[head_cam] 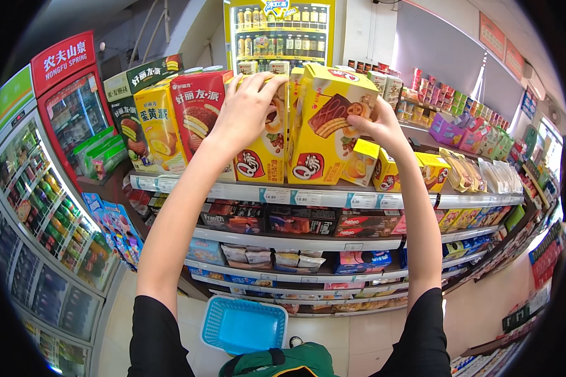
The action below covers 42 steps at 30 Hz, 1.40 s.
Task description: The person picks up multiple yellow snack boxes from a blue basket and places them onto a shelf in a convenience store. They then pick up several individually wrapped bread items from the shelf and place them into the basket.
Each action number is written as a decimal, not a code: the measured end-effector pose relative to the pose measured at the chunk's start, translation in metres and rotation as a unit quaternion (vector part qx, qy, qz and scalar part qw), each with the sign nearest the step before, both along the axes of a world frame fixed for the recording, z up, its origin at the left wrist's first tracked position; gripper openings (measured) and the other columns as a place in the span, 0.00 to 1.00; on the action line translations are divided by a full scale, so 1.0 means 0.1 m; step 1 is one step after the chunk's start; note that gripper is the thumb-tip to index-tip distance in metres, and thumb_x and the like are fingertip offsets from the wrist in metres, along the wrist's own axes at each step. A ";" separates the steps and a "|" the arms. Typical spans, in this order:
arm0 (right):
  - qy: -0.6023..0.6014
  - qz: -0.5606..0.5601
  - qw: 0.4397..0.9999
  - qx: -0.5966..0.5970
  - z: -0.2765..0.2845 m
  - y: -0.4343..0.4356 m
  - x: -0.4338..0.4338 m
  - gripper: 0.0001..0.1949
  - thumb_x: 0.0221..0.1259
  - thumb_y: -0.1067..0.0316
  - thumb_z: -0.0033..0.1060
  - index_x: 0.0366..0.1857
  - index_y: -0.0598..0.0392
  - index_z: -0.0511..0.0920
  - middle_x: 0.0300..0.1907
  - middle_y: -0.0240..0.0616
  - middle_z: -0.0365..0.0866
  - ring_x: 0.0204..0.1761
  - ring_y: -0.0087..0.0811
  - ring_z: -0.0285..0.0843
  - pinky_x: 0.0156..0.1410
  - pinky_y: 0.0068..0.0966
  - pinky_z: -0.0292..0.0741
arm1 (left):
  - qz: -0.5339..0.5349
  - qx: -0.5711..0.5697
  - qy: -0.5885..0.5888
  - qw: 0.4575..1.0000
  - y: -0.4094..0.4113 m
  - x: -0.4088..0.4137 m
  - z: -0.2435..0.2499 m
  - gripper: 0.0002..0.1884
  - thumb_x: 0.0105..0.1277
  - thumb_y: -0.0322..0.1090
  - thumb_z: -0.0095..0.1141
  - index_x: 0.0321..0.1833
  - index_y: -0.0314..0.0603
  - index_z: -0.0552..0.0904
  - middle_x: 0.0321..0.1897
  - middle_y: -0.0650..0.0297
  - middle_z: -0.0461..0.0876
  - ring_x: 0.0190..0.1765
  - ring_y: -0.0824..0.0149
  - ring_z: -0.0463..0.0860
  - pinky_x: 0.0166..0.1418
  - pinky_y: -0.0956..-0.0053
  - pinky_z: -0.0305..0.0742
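Both my arms reach out to the top shelf of a snack rack. My left hand (245, 110) lies over the top and front of a yellow snack box (264, 158), its fingers bent over the upper edge. On the right, my right hand (379, 125) grips the right side of a larger yellow cake box (323, 127), thumb on the printed front. That box leans slightly and stands on the shelf beside the first. Left of my left hand stand a red pie box (193, 113) and a yellow pie box (160, 132). Smaller yellow boxes (387, 172) sit below my right forearm.
A blue plastic basket (283, 325) rests on the floor by my feet. Glass-door drink coolers (52, 207) line the left, and a yellow-framed drink cooler (331, 28) stands behind the rack. Lower shelves (302, 242) hold packaged snacks. Bagged goods (462, 169) lie at the right.
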State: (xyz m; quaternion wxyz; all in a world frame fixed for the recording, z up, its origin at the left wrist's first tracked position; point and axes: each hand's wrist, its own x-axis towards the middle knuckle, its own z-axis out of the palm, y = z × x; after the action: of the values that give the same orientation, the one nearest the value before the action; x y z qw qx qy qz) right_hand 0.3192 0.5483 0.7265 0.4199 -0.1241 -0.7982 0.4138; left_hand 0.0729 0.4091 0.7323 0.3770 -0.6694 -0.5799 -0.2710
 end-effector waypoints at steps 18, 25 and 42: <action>-0.328 -0.215 0.894 0.219 -0.02 0.52 0.20 0.44 0.51 0.40 0.73 0.70 0.54 0.68 0.64 0.50 0.76 0.67 0.43 0.72 0.71 0.39 0.70 | 0.029 -0.049 0.068 0.996 0.39 0.33 0.31 0.37 0.67 0.48 0.59 0.76 0.45 0.61 0.67 0.53 0.72 0.69 0.57 0.72 0.76 0.52 0.56; -0.422 -0.148 0.861 0.241 -0.16 0.61 0.32 0.25 0.50 0.57 0.75 0.50 0.61 0.82 0.47 0.48 0.86 0.50 0.42 0.84 0.57 0.33 0.79 | 0.084 -0.090 0.064 0.990 0.49 0.31 0.28 0.25 0.64 0.37 0.63 0.64 0.44 0.74 0.59 0.57 0.78 0.66 0.58 0.74 0.75 0.50 0.58; -0.043 0.088 0.991 -0.090 0.18 1.28 -0.63 0.39 0.69 0.39 0.51 0.79 0.39 0.49 0.76 0.50 0.52 0.77 0.46 0.51 0.74 0.48 0.61 | 0.007 -0.048 0.059 0.997 0.42 0.27 0.25 0.23 0.65 0.36 0.61 0.64 0.45 0.77 0.57 0.54 0.80 0.60 0.53 0.78 0.66 0.61 0.69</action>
State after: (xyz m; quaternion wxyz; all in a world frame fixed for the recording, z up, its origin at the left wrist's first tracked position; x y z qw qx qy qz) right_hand 0.2564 0.6768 0.7440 0.3341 -0.1080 -0.7829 0.5136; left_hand 0.0999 0.4509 0.7571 0.3801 -0.6974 -0.5737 -0.2000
